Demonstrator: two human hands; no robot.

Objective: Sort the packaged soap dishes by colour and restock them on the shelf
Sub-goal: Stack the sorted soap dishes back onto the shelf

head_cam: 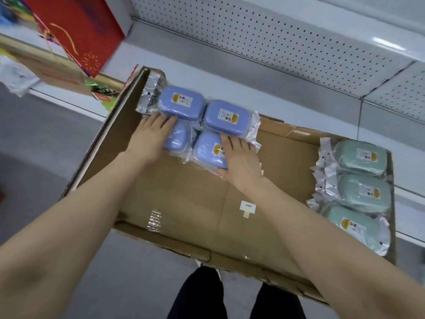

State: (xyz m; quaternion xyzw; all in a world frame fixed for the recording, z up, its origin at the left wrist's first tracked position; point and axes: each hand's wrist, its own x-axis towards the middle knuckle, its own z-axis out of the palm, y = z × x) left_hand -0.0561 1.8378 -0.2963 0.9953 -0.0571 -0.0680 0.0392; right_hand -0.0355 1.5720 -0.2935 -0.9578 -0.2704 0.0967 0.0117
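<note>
Several blue soap dishes in clear wrappers (181,102) lie bunched at the far left corner of a flat cardboard box (195,203). My left hand (151,134) rests flat on the near-left blue dish (178,140), fingers spread. My right hand (239,157) lies flat over the near-right blue dish (207,151), thumb at its near edge. Neither hand is closed around a dish. Three green soap dishes (360,157) in wrappers lie in a row along the box's right side.
The white shelf (230,65) with a perforated back panel (276,38) runs behind the box. A red gift bag (78,31) and a brown carton (57,72) stand at the far left. The box's left flap (110,134) stands raised. Grey floor and my dark trousers (202,295) are below.
</note>
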